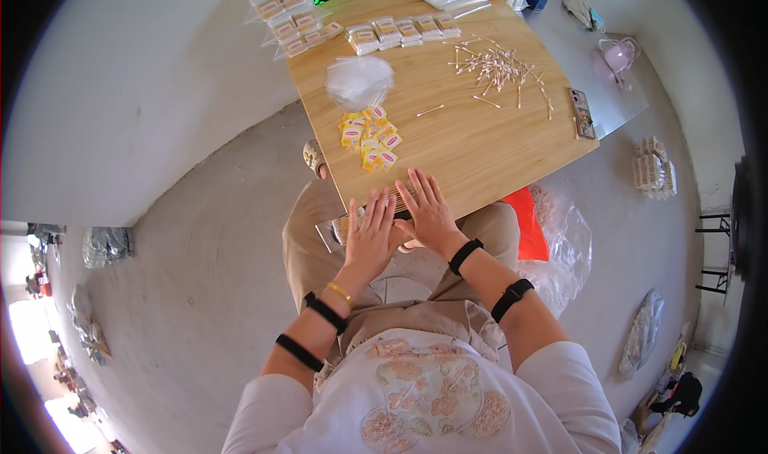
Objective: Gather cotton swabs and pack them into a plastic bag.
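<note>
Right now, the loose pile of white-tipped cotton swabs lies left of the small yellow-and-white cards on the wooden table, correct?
Not quite: the head view shows the pile of cotton swabs right of the yellow-and-white cards, on the wooden table.

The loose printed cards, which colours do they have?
The loose cards are yellow and white with red ovals; head view.

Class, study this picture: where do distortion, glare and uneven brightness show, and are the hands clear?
Head view: the right edge of the wooden table bows, and the corners fall to black; head view: bright patches at lower left are washed out; head view: clear bags show a pale sheen; head view: left hand and right hand look fairly sharp.
</note>
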Demonstrator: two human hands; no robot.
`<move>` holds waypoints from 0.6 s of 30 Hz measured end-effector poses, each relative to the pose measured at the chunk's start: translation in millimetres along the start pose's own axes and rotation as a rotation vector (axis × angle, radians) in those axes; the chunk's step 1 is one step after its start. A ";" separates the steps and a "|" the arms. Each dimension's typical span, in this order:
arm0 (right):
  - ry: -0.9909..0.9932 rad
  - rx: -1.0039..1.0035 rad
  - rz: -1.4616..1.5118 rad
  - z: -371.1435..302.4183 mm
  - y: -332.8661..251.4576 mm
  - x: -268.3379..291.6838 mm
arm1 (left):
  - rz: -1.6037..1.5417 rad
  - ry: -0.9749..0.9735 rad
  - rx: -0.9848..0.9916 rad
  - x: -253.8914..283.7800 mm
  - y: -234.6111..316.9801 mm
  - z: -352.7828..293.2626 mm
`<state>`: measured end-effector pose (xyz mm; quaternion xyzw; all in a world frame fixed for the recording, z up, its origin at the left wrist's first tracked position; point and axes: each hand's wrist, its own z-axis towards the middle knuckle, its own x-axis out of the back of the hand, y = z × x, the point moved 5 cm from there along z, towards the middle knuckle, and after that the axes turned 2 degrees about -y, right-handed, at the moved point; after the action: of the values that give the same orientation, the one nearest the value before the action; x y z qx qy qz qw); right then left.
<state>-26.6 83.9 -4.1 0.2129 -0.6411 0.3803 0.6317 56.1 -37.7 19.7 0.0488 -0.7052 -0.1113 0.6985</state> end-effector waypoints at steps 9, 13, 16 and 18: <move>-0.054 -0.019 -0.052 -1.6 -2.1 -1.5 | -0.010 0.083 0.169 20.0 -21.3 -5.1; -0.065 -0.013 -0.039 2.3 -6.6 2.1 | -0.393 0.346 0.612 -10.8 -94.8 -48.7; -0.072 -0.002 -0.029 1.4 -9.1 -2.2 | -0.907 0.306 0.903 -39.6 -106.7 -53.7; -0.078 0.015 -0.028 -1.0 -13.1 -6.8 | -1.232 0.214 1.031 -58.9 -98.7 -45.8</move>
<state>-15.3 75.0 -8.0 0.2411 -0.6596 0.3675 0.6097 94.3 -124.3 -59.9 0.7547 -0.4436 -0.1318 0.4651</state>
